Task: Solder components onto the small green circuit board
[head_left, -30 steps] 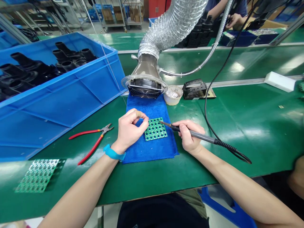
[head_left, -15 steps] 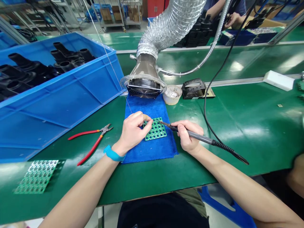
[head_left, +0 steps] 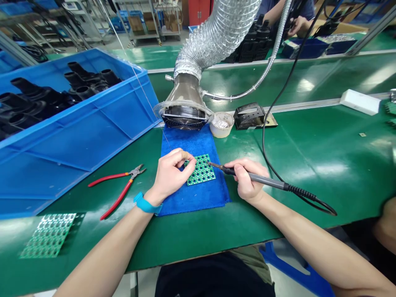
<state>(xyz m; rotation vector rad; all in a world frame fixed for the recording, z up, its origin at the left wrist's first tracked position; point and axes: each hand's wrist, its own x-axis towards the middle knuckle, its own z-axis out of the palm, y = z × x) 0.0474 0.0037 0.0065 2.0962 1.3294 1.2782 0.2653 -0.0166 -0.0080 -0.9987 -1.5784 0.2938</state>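
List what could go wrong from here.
The bare left hand is near the tip of the grey, pen-shaped soldering iron; if it is hot, a slip might cause a burn. The green, hole-dotted circuit board lies on blue fabric cloth, no clamp visible, so it might shift.

The green workbench (head_left: 324,177) extends across the frame and supports the following: blue crate (head_left: 93,140), left; red-handled pliers (head_left: 124,190), left of centre; perforated green panel (head_left: 48,235), lower left; blue cloth (head_left: 198,200), centre; round tub (head_left: 220,131) and black metal stand (head_left: 249,116), above centre; white block (head_left: 360,102), upper right; small square piece (head_left: 362,134), right
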